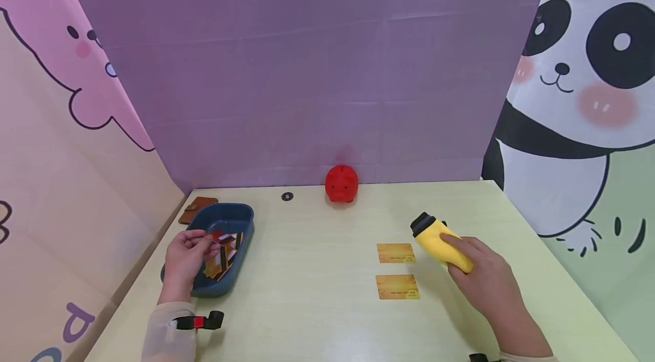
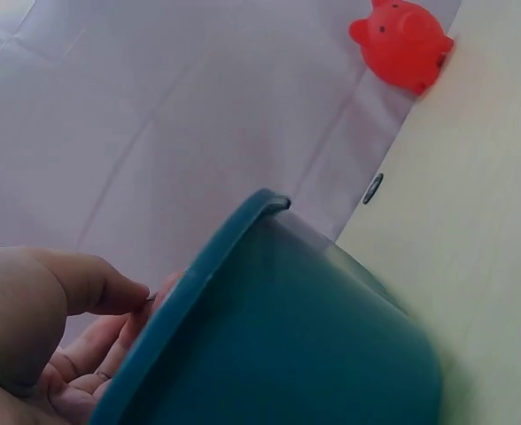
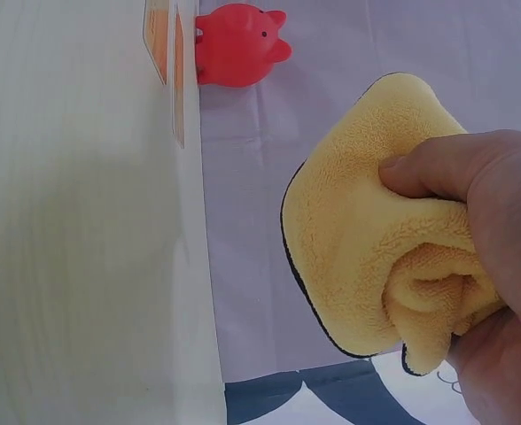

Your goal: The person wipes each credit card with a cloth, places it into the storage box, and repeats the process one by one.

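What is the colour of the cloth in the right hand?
The cloth is yellow with a dark edge; best seen in the right wrist view.

A wrinkly purple wall [image 1: 307, 66] is at the far end of the pale table [image 1: 307, 282]. A pink animal [image 1: 51, 15] is on the left wall [image 1: 66, 180], a smiling panda [image 1: 558, 191] on the right wall [image 1: 631, 180].

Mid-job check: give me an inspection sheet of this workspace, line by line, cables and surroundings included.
Surface: pale table, two gold cards lying flat, one nearer the person.
Job's things: folded yellow cloth; blue bin with cards inside.
Clutter: brown wallet behind bin, dark disc, red piggy bank at far edge.
Hands: right hand grips cloth; left hand at bin, fingertips close together, hold unclear.
Cables: nothing seen.
Surroundings: purple backdrop, panda panel right, pink cartoon panel left.
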`<action>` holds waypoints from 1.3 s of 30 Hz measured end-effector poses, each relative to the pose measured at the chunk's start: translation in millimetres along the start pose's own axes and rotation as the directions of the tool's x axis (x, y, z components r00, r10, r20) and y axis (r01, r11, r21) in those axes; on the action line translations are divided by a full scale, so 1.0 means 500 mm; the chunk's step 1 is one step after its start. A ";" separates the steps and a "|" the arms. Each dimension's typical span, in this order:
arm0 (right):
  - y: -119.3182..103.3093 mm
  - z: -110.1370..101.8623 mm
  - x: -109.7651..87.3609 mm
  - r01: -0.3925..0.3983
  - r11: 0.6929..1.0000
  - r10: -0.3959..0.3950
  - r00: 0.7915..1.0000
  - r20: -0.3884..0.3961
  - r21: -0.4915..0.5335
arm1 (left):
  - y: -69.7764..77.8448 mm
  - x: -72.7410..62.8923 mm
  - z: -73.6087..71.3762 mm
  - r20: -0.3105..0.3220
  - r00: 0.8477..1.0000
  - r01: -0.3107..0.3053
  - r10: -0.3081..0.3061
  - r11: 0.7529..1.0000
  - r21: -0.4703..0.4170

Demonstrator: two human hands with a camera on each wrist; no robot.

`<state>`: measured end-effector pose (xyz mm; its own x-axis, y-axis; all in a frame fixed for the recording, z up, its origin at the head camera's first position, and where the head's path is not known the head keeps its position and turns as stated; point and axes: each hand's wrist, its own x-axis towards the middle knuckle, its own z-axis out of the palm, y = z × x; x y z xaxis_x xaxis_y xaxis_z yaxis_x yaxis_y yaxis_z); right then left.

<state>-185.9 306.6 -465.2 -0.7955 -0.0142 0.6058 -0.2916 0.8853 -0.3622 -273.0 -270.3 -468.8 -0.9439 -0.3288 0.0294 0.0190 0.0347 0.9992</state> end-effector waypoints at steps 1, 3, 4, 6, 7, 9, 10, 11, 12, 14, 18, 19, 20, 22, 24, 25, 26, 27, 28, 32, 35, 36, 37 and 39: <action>-0.001 -0.001 0.000 0.002 1.000 -0.002 1.000 -0.001 -0.001 | 0.000 0.000 0.000 0.003 1.000 0.001 -0.001 1.000 0.011; -0.003 -0.002 0.000 0.002 1.000 -0.002 1.000 0.000 -0.001 | 0.000 -0.001 -0.001 0.008 1.000 0.006 -0.006 0.999 0.036; -0.003 -0.003 0.000 0.001 1.000 -0.001 1.000 0.001 -0.001 | 0.000 -0.001 -0.002 0.009 1.000 0.006 -0.006 0.999 0.044; -0.005 -0.005 0.000 0.001 1.000 -0.001 1.000 0.003 -0.005 | -0.001 -0.002 -0.003 0.010 1.000 0.006 -0.007 0.999 0.052; -0.006 -0.006 0.001 0.000 1.000 0.000 1.000 0.004 -0.008 | 0.000 -0.002 -0.002 0.007 1.000 0.004 -0.004 0.999 0.047; -0.007 -0.007 0.001 -0.006 1.000 0.006 1.000 0.007 -0.010 | 0.001 -0.002 -0.001 0.001 1.000 -0.004 0.004 0.999 0.042; -0.007 -0.007 0.001 -0.007 1.000 0.008 1.000 0.009 -0.014 | 0.002 -0.002 -0.001 -0.002 1.000 -0.008 0.008 0.999 0.037; -0.008 -0.008 0.001 -0.010 1.000 0.010 1.000 0.011 -0.016 | 0.003 -0.003 0.000 -0.006 1.000 -0.012 0.012 0.999 0.032; -0.008 -0.009 0.001 -0.012 1.000 0.012 1.000 0.015 -0.017 | 0.004 -0.003 0.001 -0.012 1.000 -0.017 0.018 0.999 0.032; -0.008 -0.011 0.001 -0.016 1.000 0.016 1.000 0.020 -0.017 | 0.007 -0.006 0.002 -0.026 0.999 -0.029 0.030 0.999 0.038; -0.010 -0.015 0.002 -0.015 1.000 0.015 1.000 0.018 -0.026 | 0.013 -0.012 0.007 -0.053 0.996 -0.072 0.075 0.995 0.064; -0.010 -0.016 0.002 -0.015 0.999 0.016 1.000 0.015 -0.029 | 0.015 -0.014 0.008 -0.059 0.994 -0.084 0.088 0.994 0.068; -0.011 -0.018 0.003 -0.015 0.999 0.016 1.000 0.013 -0.028 | 0.018 -0.016 0.010 -0.063 0.993 -0.097 0.102 0.993 0.068; -0.011 -0.020 0.003 -0.014 1.000 0.014 1.000 0.008 -0.025 | 0.024 -0.020 0.015 -0.064 0.990 -0.121 0.123 0.992 0.039; -0.011 -0.023 0.004 -0.012 1.000 0.012 1.000 0.003 -0.025 | 0.030 -0.023 0.021 -0.054 0.986 -0.155 0.155 0.988 0.010; -0.010 -0.023 0.004 -0.012 1.000 0.012 1.000 0.001 -0.024 | 0.033 -0.025 0.024 -0.048 0.984 -0.171 0.171 0.985 -0.007; -0.009 -0.024 0.004 -0.010 1.000 0.010 1.000 -0.002 -0.022 | 0.036 -0.028 0.027 -0.038 0.981 -0.189 0.188 0.982 -0.022; -0.008 -0.024 0.004 -0.008 1.000 0.007 1.000 -0.006 -0.023 | 0.039 -0.030 0.031 -0.029 0.979 -0.205 0.204 0.978 -0.033; -0.007 -0.024 0.004 -0.006 1.000 0.006 1.000 -0.009 -0.024 | 0.042 -0.032 0.035 -0.021 0.975 -0.221 0.220 0.975 -0.037; -0.004 -0.027 0.005 0.005 1.000 -0.005 1.000 -0.022 -0.018 | 0.054 -0.041 0.052 0.001 0.965 -0.261 0.262 0.964 -0.042; -0.002 -0.031 0.005 0.003 1.000 -0.003 1.000 -0.025 -0.013 | 0.061 -0.048 0.068 0.024 0.957 -0.287 0.287 0.958 -0.027; -0.001 -0.032 0.005 0.001 1.000 -0.001 1.000 -0.024 -0.014 | 0.063 -0.051 0.073 0.038 0.954 -0.298 0.298 0.954 -0.023; 0.000 -0.033 0.005 -0.001 1.000 0.001 1.000 -0.023 -0.012 | 0.064 -0.053 0.080 0.048 0.950 -0.308 0.308 0.951 -0.025; 0.002 -0.036 0.006 -0.008 1.000 0.008 1.000 -0.018 -0.014 | 0.067 -0.058 0.094 0.070 0.940 -0.334 0.335 0.942 -0.021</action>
<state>-179.2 315.6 -451.0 -0.7882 0.0008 0.6154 -0.2779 0.8917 -0.3572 -260.4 -215.3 -437.6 -0.9037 -0.2310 0.3604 0.3403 0.1231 0.9322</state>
